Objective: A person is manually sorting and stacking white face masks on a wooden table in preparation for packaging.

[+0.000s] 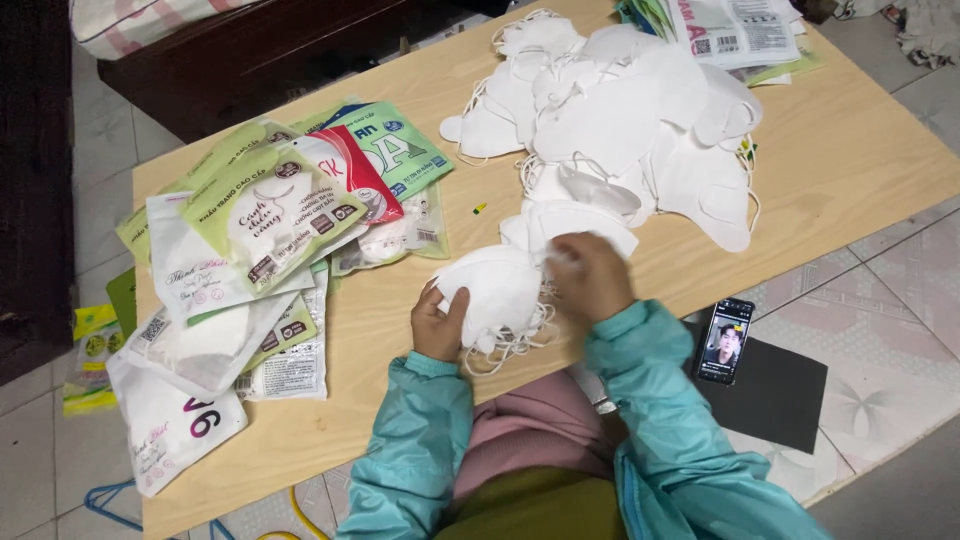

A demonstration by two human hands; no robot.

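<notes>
Gripping a small stack of white masks at the counter edge — left hand clasping, right hand pinching — just below the big mask pile.

Left: packets heaped, blocking table edge.
Centre: bare strip between packets and mask pile; small yellow bit there.
Far: mask pile fills width.
Right: open board beside pile.

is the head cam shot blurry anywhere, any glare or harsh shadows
Head view: even, soft light, no glare on the table; right hand slightly motion-blurred over the stack of masks; left hand sharper; the white mask pile is nearly blown out.
</notes>
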